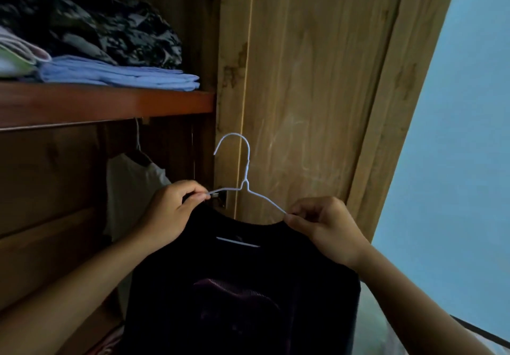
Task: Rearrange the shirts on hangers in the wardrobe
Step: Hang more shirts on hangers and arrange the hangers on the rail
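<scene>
the black shirt (242,285) hangs on a white wire hanger (246,186), held up between the person's two hands in front of the wardrobe door (317,92), below the level of the shelf (105,103). the hanger's hook stands upright above the collar, free of any rail, its open end turned left toward the wardrobe interior.

left hand (168,211): fingers curled, thumb and forefinger pinching the left shoulder of the hanger wire together with the shirt's collar edge. right hand (328,225): fingers curled likewise, pinching the right shoulder of the wire where it enters the neckline. both hands grasp; neither is loose. the shirt body drops straight down between the forearms.

a pale strip shows inside the back of the collar, probably a label; no writing legible. a dim purplish print sits on the chest, too dark to read.

inside the wardrobe, behind the left hand, a white garment (132,189) hangs under the shelf. on the shelf: folded blue cloth (118,74) at the right end, dark patterned fabric (110,29) piled above it, pale folded items (16,56) at the left edge. light blue wall (455,134) right of the door.
</scene>
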### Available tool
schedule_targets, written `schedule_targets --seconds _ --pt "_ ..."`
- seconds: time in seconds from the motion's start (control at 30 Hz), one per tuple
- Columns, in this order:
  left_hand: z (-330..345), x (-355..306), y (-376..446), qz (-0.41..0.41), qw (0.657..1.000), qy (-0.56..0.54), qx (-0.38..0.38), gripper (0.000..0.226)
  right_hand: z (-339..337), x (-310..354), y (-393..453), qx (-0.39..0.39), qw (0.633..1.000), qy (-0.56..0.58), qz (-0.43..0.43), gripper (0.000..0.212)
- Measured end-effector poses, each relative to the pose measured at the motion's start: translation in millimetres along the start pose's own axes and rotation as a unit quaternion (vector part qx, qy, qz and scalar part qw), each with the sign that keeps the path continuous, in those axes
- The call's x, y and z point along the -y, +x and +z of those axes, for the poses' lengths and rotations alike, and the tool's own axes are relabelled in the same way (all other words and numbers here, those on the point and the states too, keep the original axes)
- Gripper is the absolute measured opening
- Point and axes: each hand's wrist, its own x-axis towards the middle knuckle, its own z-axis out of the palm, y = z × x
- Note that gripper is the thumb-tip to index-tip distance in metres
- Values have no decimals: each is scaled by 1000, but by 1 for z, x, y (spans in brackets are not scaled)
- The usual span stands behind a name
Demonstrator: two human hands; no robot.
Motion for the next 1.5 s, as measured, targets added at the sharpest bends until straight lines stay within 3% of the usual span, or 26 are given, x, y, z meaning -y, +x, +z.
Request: schedule_targets --seconds 0.17,0.3,0.43,0.6,0.73,0.97,1.1,1.3,1.5 --pt "-34 37 4 -28 999 24 34 19 45 12 35 52 999 12 -1 8" --pt "-55 63 5 -37 997 55 25 18 81 26 58 80 997 13 -20 17" --pt "-76 87 7 -30 988 146 27 15 112 34 78 81 996 29 -29 18" --pt "-94 99 21 18 948 319 4 10 147 33 108 69 993 92 -7 15" --pt "-113 112 31 -57 911 408 -14 46 175 27 136 55 995 88 -2 24" --pt "-148 132 29 -99 798 594 -30 85 212 44 188 50 996 60 -38 34" --pt "-167 141 34 -135 755 641 -36 93 227 63 221 59 995 77 -18 19" --pt "-192 157 39 -182 708 682 -22 95 251 79 266 40 998 54 -2 20" --pt "-193 163 40 -180 695 695 -27 97 286 78 297 16 997 63 35 18"
